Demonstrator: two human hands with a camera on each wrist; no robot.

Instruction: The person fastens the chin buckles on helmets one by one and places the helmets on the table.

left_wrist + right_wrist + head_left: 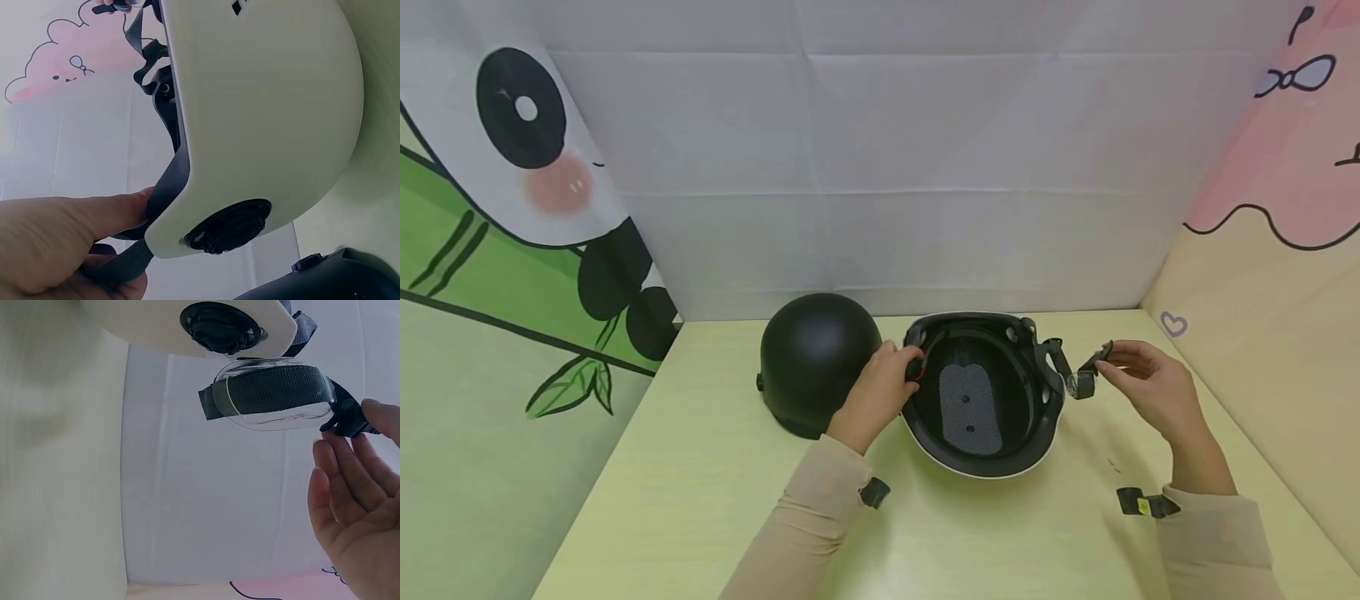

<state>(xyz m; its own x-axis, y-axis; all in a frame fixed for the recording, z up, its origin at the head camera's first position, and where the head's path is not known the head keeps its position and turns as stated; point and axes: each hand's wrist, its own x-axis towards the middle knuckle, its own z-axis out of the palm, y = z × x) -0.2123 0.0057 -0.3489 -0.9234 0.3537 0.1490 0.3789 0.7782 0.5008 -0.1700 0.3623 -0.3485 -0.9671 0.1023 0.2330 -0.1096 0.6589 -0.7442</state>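
The white helmet sits upturned on the table, left hand curled round one strap, right hand loosely bent, pinching a buckle, seemingly keeping both sides apart

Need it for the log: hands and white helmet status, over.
Left hand holding dark chin strap. Right hand pinching black buckle. White helmet open side up. Black helmet close beside it.

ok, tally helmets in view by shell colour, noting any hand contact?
Black helmet: 1, neither hand gripping it
White helmet: 1, left hand at its rim, right hand pinching its strap end
Total: 2
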